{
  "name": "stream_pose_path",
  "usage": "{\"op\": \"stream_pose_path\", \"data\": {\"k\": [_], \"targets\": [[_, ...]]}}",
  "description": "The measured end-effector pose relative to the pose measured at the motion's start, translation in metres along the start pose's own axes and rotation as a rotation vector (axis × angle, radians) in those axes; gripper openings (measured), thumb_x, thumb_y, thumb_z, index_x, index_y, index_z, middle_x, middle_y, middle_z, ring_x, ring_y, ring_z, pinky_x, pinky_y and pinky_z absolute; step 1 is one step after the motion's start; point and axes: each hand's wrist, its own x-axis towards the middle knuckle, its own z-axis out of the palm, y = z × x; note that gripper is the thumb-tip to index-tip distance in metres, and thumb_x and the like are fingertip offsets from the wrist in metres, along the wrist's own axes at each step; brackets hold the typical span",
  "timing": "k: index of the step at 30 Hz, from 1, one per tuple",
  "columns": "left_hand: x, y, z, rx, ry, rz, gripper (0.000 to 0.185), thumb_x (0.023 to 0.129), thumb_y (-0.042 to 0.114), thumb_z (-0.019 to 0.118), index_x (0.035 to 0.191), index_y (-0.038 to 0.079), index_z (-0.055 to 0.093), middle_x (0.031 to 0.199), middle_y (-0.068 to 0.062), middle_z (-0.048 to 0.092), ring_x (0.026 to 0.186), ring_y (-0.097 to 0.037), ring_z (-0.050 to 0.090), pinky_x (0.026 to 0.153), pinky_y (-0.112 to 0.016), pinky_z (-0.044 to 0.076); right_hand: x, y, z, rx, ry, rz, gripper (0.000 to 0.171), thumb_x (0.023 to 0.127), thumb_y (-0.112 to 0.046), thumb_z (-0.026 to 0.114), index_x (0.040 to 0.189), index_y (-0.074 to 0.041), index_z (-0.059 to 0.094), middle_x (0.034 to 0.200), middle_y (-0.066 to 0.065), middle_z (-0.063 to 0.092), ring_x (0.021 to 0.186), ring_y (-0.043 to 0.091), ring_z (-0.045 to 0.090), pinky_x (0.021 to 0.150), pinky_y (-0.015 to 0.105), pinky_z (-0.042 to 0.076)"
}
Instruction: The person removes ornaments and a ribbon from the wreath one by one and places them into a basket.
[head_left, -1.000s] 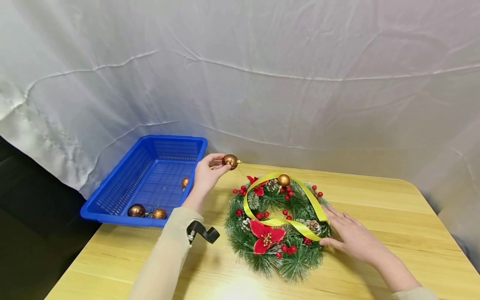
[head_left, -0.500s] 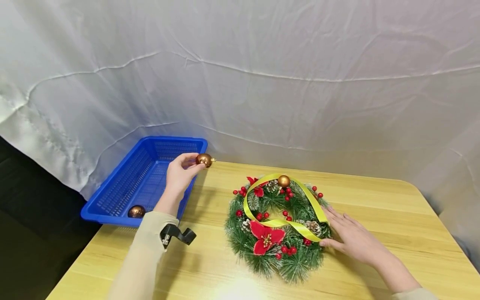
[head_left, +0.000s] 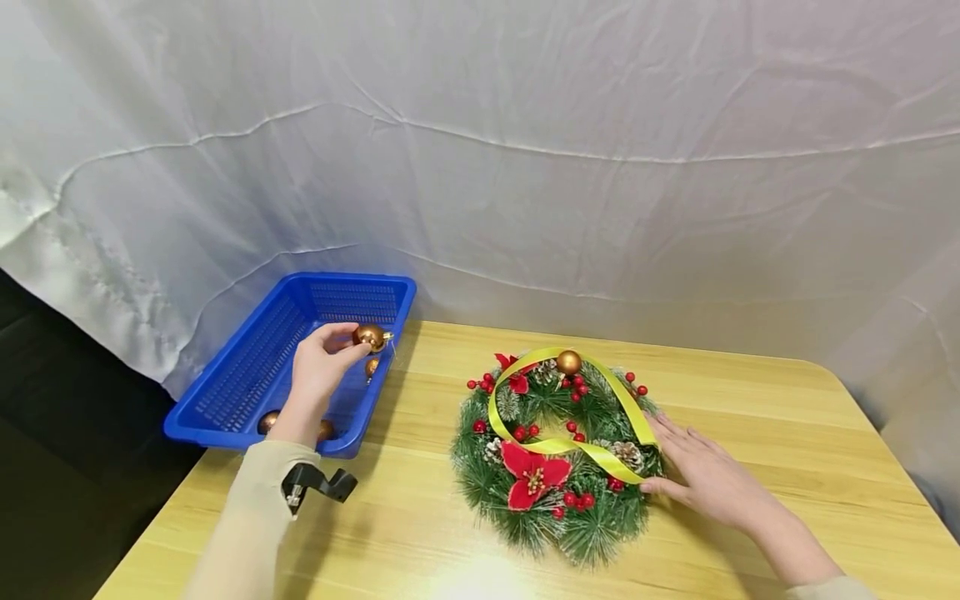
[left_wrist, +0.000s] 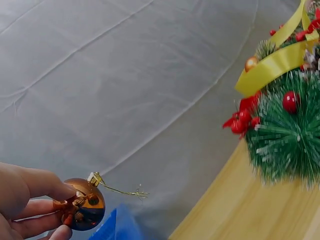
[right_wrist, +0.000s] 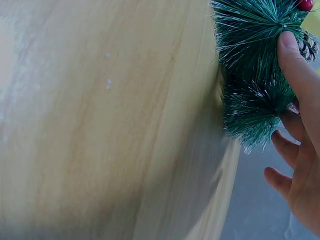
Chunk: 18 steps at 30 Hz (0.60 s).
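My left hand pinches a shiny copper Christmas bauble between thumb and fingers, over the right side of the blue basket. In the left wrist view the bauble shows its gold cap and a thin gold string. A green Christmas wreath lies on the table, with red poinsettias, berries, pinecones and a yellow ribbon. Another copper bauble sits at its top. My right hand rests at the wreath's right side with fingers extended; in the right wrist view the thumb touches the needles.
Inside the basket lie more baubles, one near its right wall and others partly behind my left wrist. A black mount sticks out from the left sleeve. A grey cloth hangs behind the wooden table.
My left hand has carried the bauble leftward and slightly down, from beside the wreath to over the basket. My right hand and the wreath stay in place.
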Motion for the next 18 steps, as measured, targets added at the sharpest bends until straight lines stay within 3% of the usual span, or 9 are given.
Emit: {"op": "stream_pose_path", "data": {"k": [8,18], "targets": [[-0.003,-0.014,-0.017,0.074,0.002,-0.024,0.042,0.086,0.013,0.072,0.124,0.000,0.059,0.123,-0.019,0.058,0.110,-0.029,0.056,0.077,-0.026,0.045,0.000,0.000,0.000,0.005,0.000,0.005,0.088,0.089,-0.059,0.051,0.153,-0.010,0.016,0.154,0.015,0.023,0.135,0.040,0.029,0.115,0.045,0.008],[-0.001,-0.020,-0.032,0.124,0.019,-0.051,0.044,0.087,0.016,0.071,0.126,0.001,0.058,0.123,-0.020,0.057,0.109,-0.029,0.054,0.075,-0.027,0.045,0.000,0.000,0.000,0.012,-0.003,0.010,0.087,0.089,-0.059,0.050,0.153,-0.010,0.017,0.154,0.015,0.022,0.134,0.042,0.030,0.115,0.042,0.005]]}}
